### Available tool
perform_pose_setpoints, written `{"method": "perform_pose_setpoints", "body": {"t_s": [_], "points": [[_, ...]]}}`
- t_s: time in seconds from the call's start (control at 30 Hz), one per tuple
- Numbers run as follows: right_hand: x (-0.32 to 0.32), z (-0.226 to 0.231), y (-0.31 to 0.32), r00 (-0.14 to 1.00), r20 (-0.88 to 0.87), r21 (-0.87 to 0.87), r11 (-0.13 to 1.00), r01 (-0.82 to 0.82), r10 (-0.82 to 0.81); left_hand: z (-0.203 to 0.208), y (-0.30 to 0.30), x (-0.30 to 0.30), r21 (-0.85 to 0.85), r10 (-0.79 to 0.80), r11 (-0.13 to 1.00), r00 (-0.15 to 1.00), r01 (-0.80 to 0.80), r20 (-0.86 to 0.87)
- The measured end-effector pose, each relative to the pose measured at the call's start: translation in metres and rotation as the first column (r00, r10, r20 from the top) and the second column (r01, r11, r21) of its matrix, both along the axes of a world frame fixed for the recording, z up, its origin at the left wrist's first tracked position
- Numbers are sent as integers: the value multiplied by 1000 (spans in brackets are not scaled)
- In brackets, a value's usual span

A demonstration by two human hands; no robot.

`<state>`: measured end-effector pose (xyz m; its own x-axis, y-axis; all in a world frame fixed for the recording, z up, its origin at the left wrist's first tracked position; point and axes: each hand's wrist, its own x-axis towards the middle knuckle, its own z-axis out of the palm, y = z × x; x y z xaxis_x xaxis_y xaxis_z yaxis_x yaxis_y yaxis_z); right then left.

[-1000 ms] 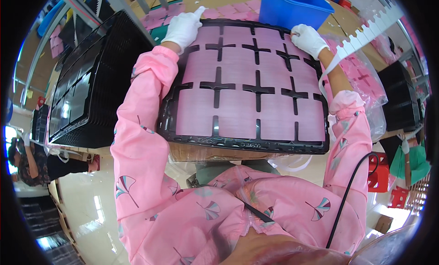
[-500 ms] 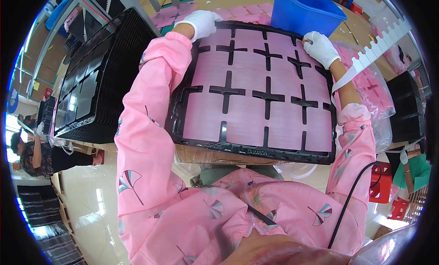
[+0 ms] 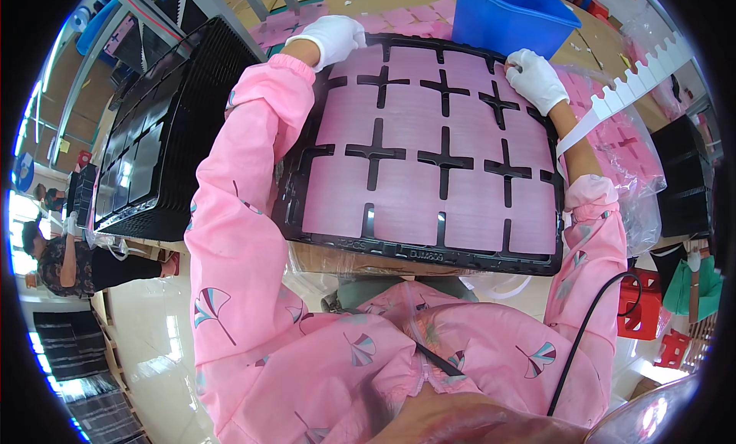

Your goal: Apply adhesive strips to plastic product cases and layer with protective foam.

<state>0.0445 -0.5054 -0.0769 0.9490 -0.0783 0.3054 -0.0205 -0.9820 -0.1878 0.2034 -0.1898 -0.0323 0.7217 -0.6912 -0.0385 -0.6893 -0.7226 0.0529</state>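
A black plastic tray (image 3: 422,255) with raised cross-shaped dividers lies in front of me. Its compartments hold flat pink sheets (image 3: 410,201). My left hand (image 3: 328,42), in a white glove, is closed at the tray's far left corner, its fingertips partly hidden. At the far right edge, my right hand (image 3: 537,84), gloved too, curls its fingers over the rim. Close by the right forearm, a white toothed strip (image 3: 625,91) slants up to the right.
A tall stack of black trays (image 3: 165,137) stands at left. Behind the tray are a blue bin (image 3: 514,22) and more pink sheets (image 3: 406,19). Plastic-wrapped pink sheets (image 3: 613,137) lie at right. Red stools (image 3: 640,302) stand lower right. Another person (image 3: 65,252) works far left.
My left hand has shifted slightly left, and the tray and its sheets sit slightly further left too. My right hand keeps its place at the far right edge.
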Motion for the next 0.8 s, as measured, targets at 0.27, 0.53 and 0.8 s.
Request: {"method": "perform_pose_setpoints", "body": {"t_s": [0.27, 0.53, 0.8], "points": [[-1, 0, 1, 1000, -9, 5, 1000, 17, -17, -4, 4, 4, -218, -92, 974, 983, 56, -160], [0, 0, 0, 1000, -20, 20, 1000, 23, -22, -1, 2, 8, -96, -112, 991, 970, 94, -213], [1, -1, 0, 1000, -23, 37, 999, 7, -7, -9, 14, 21, -164, -113, 982, 985, 92, -127]]}}
